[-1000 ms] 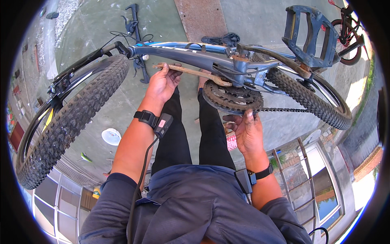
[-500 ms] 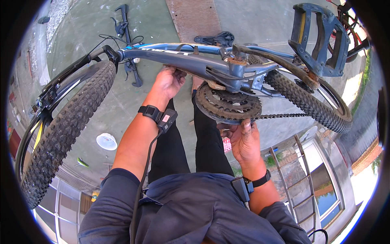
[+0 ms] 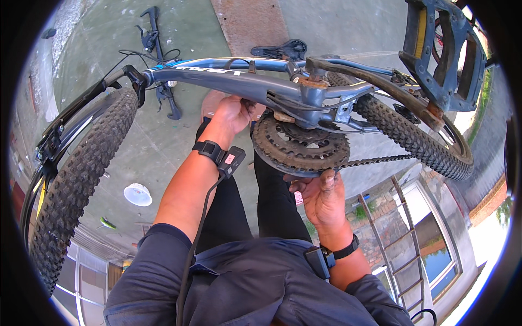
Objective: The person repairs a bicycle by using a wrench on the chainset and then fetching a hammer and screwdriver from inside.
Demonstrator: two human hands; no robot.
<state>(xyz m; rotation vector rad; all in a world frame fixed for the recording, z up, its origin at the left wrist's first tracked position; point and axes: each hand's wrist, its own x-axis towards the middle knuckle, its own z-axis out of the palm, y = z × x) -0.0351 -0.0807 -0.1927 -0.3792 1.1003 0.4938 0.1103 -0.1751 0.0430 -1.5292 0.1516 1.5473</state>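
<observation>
A grey bicycle frame [image 3: 234, 81] lies sideways across the view, its pedal [image 3: 451, 65] at upper right. My left hand [image 3: 235, 114] is curled under the frame on a rusty wrench, whose handle is mostly hidden; the wrench's head [image 3: 284, 116] shows at the bottom bracket, above the worn chainring [image 3: 274, 146]. My right hand [image 3: 321, 195] grips the lower rim of that chainring, thumb up beside the chain [image 3: 380, 160].
Knobby tyres [image 3: 81, 174] fill the left and right sides. Handlebar [image 3: 152, 32], saddle [image 3: 280, 50] and rusty board [image 3: 242, 22] lie beyond the frame. A white basin [image 3: 137, 194] sits at lower left, a ladder-like metal rack [image 3: 389, 239] at lower right.
The bicycle has shifted left and slightly down in view. My left hand has moved right and down, and the wrench it holds has become mostly hidden under the frame.
</observation>
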